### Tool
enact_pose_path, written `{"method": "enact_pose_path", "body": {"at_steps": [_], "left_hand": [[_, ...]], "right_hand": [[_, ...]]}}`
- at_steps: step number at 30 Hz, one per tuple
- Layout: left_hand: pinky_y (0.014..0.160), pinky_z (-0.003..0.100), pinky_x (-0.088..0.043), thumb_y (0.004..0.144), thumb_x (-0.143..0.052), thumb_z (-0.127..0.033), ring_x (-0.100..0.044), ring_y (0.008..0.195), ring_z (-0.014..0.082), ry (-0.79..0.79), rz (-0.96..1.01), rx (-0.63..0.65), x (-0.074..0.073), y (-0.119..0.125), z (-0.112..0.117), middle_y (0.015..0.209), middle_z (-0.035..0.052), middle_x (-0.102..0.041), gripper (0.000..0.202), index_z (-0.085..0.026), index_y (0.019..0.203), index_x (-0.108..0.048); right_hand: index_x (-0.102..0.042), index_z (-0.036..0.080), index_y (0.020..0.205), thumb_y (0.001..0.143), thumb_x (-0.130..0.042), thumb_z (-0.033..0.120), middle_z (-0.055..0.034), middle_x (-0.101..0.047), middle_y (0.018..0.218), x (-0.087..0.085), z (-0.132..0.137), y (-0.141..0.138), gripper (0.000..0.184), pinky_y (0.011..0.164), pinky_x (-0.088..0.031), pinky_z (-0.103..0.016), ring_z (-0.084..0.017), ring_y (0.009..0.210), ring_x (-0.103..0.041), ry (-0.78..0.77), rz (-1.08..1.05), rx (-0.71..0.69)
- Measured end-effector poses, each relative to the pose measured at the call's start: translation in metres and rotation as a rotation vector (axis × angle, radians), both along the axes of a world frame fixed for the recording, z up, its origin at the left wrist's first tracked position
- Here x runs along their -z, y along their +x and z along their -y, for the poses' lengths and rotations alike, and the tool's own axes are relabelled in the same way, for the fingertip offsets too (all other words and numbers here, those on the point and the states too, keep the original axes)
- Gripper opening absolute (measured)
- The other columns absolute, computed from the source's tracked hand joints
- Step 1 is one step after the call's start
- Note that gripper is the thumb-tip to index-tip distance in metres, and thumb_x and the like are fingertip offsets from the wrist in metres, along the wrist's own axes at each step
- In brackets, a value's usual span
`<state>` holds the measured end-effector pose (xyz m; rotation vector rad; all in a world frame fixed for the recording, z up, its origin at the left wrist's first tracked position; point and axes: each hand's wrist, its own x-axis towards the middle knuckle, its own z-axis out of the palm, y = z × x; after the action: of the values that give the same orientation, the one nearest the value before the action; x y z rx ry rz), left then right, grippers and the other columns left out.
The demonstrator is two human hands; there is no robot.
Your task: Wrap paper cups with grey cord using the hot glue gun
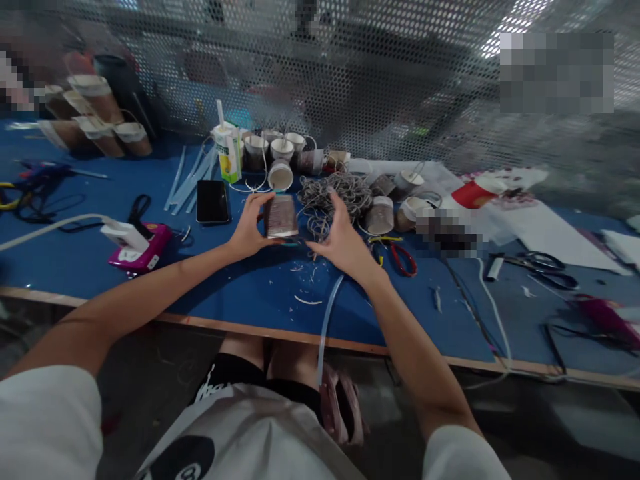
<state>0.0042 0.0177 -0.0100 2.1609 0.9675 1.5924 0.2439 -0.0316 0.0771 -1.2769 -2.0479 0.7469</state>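
Blue sheeting covers the surface (240, 293), edged in bare wood, with a perforated metal screen (380, 80) rising behind it. The left hand (247, 233) has its grip closed on a brown spool (280, 217), held just above the surface near a black phone (213, 200). The right hand (343, 243) has its grip open, fingers spread and holding nothing, beside a tangle of wire (340, 190). Behind that crowd paper cups (280, 175).

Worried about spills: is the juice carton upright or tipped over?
Upright: the juice carton stands on its base on the blue table, with its straw pointing up from the top.
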Motion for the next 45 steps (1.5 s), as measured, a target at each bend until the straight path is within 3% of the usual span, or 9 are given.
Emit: {"method": "enact_pose_path", "body": {"at_steps": [3, 6, 9, 16, 22, 25, 29, 35, 45], "left_hand": [[0.095, 0.046, -0.058, 0.064, -0.074, -0.078, -0.052, 0.126, 0.0299, 0.121, 0.095, -0.172, 0.003, -0.001, -0.004, 0.132, 0.0136, -0.044, 0.097, -0.030, 0.140, -0.036], [0.098, 0.047, -0.056, 0.065, -0.072, -0.079, -0.049, 0.127, 0.0294, 0.221, 0.183, -0.230, 0.007, 0.000, -0.006, 0.133, 0.0129, -0.040, 0.098, -0.034, 0.142, -0.030], [0.098, 0.047, -0.054, 0.065, -0.072, -0.079, -0.047, 0.126, 0.0284, 0.241, 0.204, -0.182, 0.011, 0.004, -0.006, 0.132, 0.0113, -0.039, 0.097, -0.036, 0.142, -0.030], [0.099, 0.049, -0.053, 0.064, -0.076, -0.075, -0.047, 0.128, 0.0308, 0.173, 0.158, -0.239, 0.013, 0.002, -0.008, 0.132, 0.0133, -0.040, 0.100, -0.031, 0.140, -0.029], [0.102, 0.055, -0.051, 0.065, -0.079, -0.071, -0.049, 0.125, 0.0308, 0.174, 0.169, -0.260, 0.011, 0.005, -0.009, 0.128, 0.0125, -0.043, 0.095, -0.029, 0.137, -0.035], [0.101, 0.054, -0.052, 0.068, -0.078, -0.069, -0.050, 0.123, 0.0294, 0.179, 0.174, -0.228, 0.011, 0.006, -0.008, 0.127, 0.0114, -0.043, 0.090, -0.027, 0.137, -0.037], [0.102, 0.052, -0.052, 0.071, -0.078, -0.068, -0.051, 0.124, 0.0293, 0.148, 0.090, -0.208, 0.009, 0.005, -0.006, 0.129, 0.0105, -0.046, 0.088, -0.027, 0.138, -0.037], [0.105, 0.052, -0.051, 0.068, -0.086, -0.053, -0.054, 0.122, 0.0298, 0.118, -0.011, -0.222, 0.003, 0.005, -0.001, 0.129, 0.0105, -0.052, 0.088, -0.027, 0.138, -0.039], [0.103, 0.047, -0.049, 0.070, -0.080, -0.064, -0.055, 0.119, 0.0289, 0.077, -0.053, -0.243, 0.003, 0.006, 0.001, 0.126, 0.0111, -0.053, 0.085, -0.025, 0.135, -0.043]], "right_hand": [[-0.045, 0.009, 0.128, 0.071, -0.077, 0.042, -0.0309, -0.048, 0.137, -0.010, 0.022, 0.038, 0.073, 0.094, -0.050, -0.057, -0.044, 0.116, -0.058, 0.132, 0.600, 0.325], [-0.052, 0.013, 0.105, 0.064, -0.081, 0.044, -0.0217, -0.059, 0.108, -0.008, 0.040, 0.068, 0.059, 0.088, -0.052, -0.056, -0.044, 0.106, -0.059, 0.065, 0.884, 0.304], [-0.051, 0.013, 0.106, 0.075, -0.070, 0.036, -0.0196, -0.056, 0.110, 0.004, 0.046, 0.071, 0.043, 0.085, -0.054, -0.049, -0.038, 0.104, -0.060, 0.006, 0.932, 0.241], [-0.055, 0.005, 0.106, 0.071, -0.055, 0.011, -0.0256, -0.055, 0.108, 0.030, 0.045, 0.063, 0.035, 0.088, -0.054, -0.050, -0.039, 0.106, -0.059, 0.155, 0.712, 0.422], [-0.064, 0.015, 0.092, 0.072, -0.058, 0.024, -0.0189, -0.068, 0.098, 0.002, 0.044, 0.069, 0.023, 0.089, -0.055, -0.053, -0.034, 0.095, -0.067, 0.225, 0.306, 0.459], [-0.062, 0.019, 0.071, 0.072, -0.057, 0.031, -0.0075, -0.063, 0.061, -0.021, 0.039, 0.056, 0.013, 0.056, -0.056, -0.039, -0.023, 0.054, -0.062, -0.077, -0.088, 0.296], [-0.061, 0.017, 0.060, 0.074, -0.062, 0.038, 0.0002, -0.050, 0.039, -0.034, 0.022, 0.031, 0.025, 0.030, -0.033, -0.025, -0.011, 0.029, -0.042, -0.343, -0.493, 0.003], [-0.064, 0.017, 0.064, 0.062, -0.084, 0.040, 0.0028, -0.054, 0.040, -0.012, -0.002, 0.004, 0.031, 0.029, -0.038, -0.024, -0.010, 0.029, -0.044, -0.348, -0.404, 0.089], [-0.060, 0.019, 0.058, 0.070, -0.078, 0.045, 0.0032, -0.048, 0.034, 0.010, 0.002, 0.007, 0.034, 0.031, -0.040, -0.025, -0.010, 0.028, -0.041, -0.443, -0.231, 0.132]]}}
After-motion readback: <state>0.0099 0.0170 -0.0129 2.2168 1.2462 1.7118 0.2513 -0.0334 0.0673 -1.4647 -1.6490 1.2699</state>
